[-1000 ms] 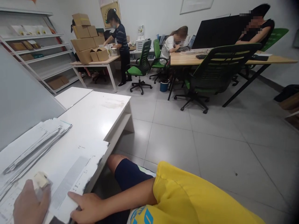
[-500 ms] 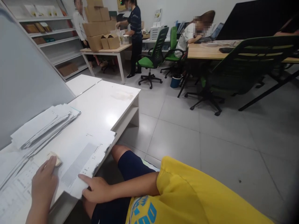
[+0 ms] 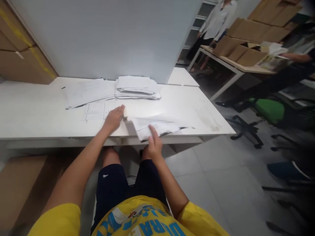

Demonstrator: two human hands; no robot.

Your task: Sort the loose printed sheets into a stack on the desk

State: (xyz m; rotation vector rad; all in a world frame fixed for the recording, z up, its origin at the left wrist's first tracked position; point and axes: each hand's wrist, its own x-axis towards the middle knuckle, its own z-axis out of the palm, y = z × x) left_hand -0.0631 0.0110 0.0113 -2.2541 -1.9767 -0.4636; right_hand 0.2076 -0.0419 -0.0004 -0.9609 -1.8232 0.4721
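My left hand (image 3: pixel 114 118) lies on the white table with its fingers stretched forward and close together. Its fingertips touch the left side of a small cream-coloured block (image 3: pixel 125 114); what the block is, I cannot tell. Near the table's front edge, my right hand (image 3: pixel 155 146) has the near edge of a printed sheet of paper (image 3: pixel 145 126) between thumb and fingers. Its index finger lies over the paper, and the thumb is partly hidden. The sheet is blurred and sits partly off the tabletop.
A thick pile of papers (image 3: pixel 137 88) stands against the grey panel (image 3: pixel 110 39). Left of it are loose printed sheets (image 3: pixel 90 91). Cardboard boxes (image 3: pixel 22 49) stand at the far left. Two people are by another table (image 3: pixel 236 64) at the right, near a green chair (image 3: pixel 269 109).
My view has swung left to face the table. The printed sheet under my right hand has shifted and is blurred now. My left hand remains beside the block.
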